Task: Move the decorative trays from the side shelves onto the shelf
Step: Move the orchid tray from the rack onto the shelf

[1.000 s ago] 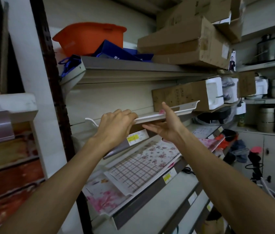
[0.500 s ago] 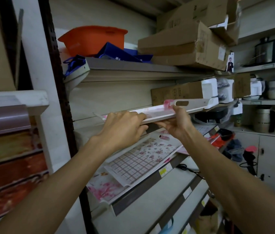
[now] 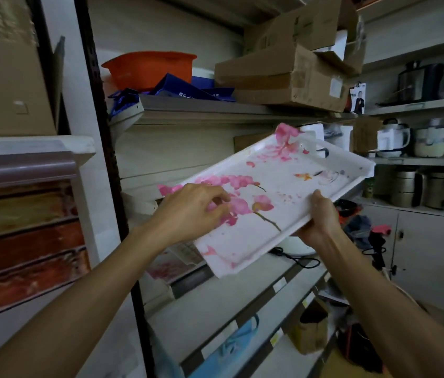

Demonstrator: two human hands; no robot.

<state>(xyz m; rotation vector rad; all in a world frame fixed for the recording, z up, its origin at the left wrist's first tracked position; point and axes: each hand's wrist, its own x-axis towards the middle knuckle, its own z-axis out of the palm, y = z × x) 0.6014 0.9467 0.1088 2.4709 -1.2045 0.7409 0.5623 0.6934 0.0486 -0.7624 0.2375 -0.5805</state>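
Floral tray [image 3: 278, 197] was tilted, face toward camera. Left hand [image 3: 191, 211] gripped its 9 o'clock edge; right hand [image 3: 320, 216] clasped its 4 o'clock rim.

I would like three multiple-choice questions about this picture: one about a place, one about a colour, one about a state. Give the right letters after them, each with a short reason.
1. Where is the orange plastic tub?
A. top shelf
B. floor
C. in a hand

2. What colour are the flowers on the white rectangular tray?
A. blue
B. pink
C. yellow

3. How is the tray held?
A. flat on a shelf
B. one hand only
C. tilted, in both hands

Answers:
1 A: it sits on the upper shelf, beside blue bags.
2 B: the printed blossoms are pink.
3 C: the left hand and the right hand grip its opposite edges, and its far end is higher.
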